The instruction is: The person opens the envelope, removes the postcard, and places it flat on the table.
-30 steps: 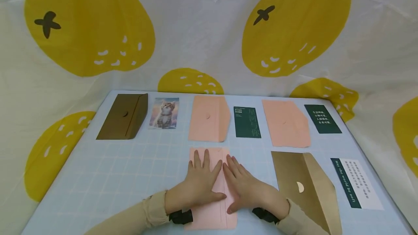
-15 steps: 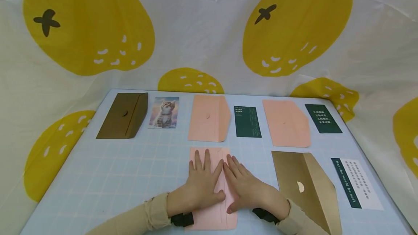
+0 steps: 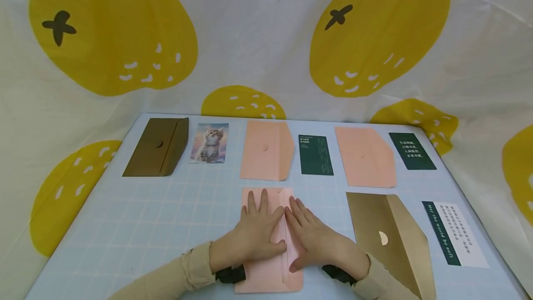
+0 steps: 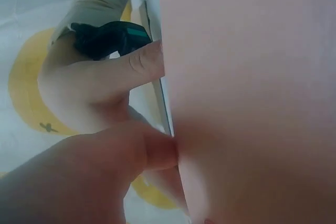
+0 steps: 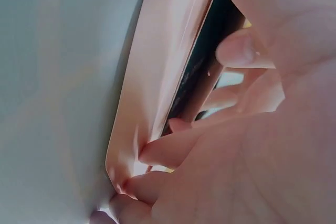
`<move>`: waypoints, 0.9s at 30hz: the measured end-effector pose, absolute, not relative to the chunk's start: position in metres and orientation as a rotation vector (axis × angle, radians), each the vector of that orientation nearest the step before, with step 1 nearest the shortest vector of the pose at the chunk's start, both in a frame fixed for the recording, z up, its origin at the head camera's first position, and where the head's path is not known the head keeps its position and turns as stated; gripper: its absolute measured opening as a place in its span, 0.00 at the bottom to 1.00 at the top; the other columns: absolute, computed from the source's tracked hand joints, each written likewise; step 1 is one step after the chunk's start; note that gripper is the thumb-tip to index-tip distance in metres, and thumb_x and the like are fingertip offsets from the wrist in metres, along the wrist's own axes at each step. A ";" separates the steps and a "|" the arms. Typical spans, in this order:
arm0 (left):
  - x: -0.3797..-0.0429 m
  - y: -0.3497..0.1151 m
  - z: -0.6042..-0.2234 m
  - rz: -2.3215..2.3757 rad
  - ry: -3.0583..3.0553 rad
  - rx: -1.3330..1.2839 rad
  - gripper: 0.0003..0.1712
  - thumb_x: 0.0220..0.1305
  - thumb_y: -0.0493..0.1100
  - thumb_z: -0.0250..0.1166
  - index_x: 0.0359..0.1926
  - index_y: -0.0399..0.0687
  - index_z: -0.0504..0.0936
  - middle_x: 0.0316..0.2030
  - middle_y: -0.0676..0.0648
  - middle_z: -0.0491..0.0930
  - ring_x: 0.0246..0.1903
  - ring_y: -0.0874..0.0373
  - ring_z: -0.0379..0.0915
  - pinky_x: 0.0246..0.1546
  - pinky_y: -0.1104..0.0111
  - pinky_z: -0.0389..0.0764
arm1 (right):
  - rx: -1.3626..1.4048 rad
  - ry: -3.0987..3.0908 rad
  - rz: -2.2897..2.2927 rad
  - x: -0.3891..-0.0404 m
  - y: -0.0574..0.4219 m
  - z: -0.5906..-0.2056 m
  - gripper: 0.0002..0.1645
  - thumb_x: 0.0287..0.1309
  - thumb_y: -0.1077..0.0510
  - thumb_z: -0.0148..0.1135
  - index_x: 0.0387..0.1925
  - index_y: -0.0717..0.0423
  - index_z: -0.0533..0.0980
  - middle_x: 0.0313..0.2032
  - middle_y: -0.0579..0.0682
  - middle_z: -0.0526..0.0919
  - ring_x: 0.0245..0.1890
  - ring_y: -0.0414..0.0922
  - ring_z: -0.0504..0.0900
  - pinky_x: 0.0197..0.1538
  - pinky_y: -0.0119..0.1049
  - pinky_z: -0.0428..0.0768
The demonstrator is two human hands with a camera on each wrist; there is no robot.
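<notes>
A pink envelope [image 3: 266, 284] lies flat at the near middle of the table, its flap on the right. On its body rests my left hand [image 3: 256, 237], fingers spread and straight. My right hand [image 3: 314, 240] lies over the flap side, fingers straight and close together, fingertips near the left index finger. In the right wrist view, several fingertips touch the pink flap [image 5: 136, 93], and a dark strip [image 5: 191, 64] shows beside it along the envelope's mouth. The left wrist view shows the left thumb [image 4: 79, 166] against the pink paper [image 4: 247, 51], with the right hand beyond.
Right of the hands lie a gold envelope [image 3: 374, 226] and a green-and-white card [image 3: 454, 235]. Along the back are a brown envelope [image 3: 154, 149], a kitten card [image 3: 210, 145], pink envelopes [image 3: 262, 152] and green cards [image 3: 315, 156]. A lemon-printed cloth [image 3: 258, 27] hangs behind.
Little differs. Both hands keep their places on the near pink envelope, the left hand shifting only slightly.
</notes>
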State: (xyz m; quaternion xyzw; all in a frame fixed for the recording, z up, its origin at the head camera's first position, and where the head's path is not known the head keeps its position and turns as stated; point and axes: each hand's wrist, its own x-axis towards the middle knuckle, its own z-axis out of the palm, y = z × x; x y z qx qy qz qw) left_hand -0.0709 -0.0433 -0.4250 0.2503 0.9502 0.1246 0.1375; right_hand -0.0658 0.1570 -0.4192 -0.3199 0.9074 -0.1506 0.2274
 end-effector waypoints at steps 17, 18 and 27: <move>-0.083 -0.051 -0.417 0.447 2.613 0.760 0.39 0.59 0.65 0.65 0.64 0.52 0.65 0.72 0.24 0.47 0.66 0.17 0.42 0.53 0.34 0.69 | -0.877 2.444 -0.529 -0.064 0.151 -0.420 0.72 0.49 0.29 0.70 0.77 0.65 0.43 0.75 0.70 0.28 0.74 0.68 0.28 0.71 0.64 0.44; -0.083 -0.052 -0.416 0.459 2.604 0.763 0.39 0.59 0.65 0.65 0.64 0.52 0.65 0.72 0.24 0.47 0.66 0.17 0.42 0.53 0.34 0.70 | -0.868 2.444 -0.532 -0.063 0.150 -0.420 0.73 0.49 0.28 0.69 0.77 0.65 0.43 0.75 0.70 0.28 0.74 0.68 0.27 0.71 0.64 0.43; -0.086 -0.056 -0.417 0.497 2.570 0.797 0.30 0.63 0.67 0.63 0.54 0.54 0.68 0.72 0.23 0.47 0.66 0.15 0.42 0.50 0.35 0.71 | -0.841 2.530 -0.440 -0.054 0.137 -0.427 0.68 0.45 0.25 0.67 0.77 0.57 0.53 0.74 0.73 0.29 0.72 0.71 0.27 0.69 0.68 0.41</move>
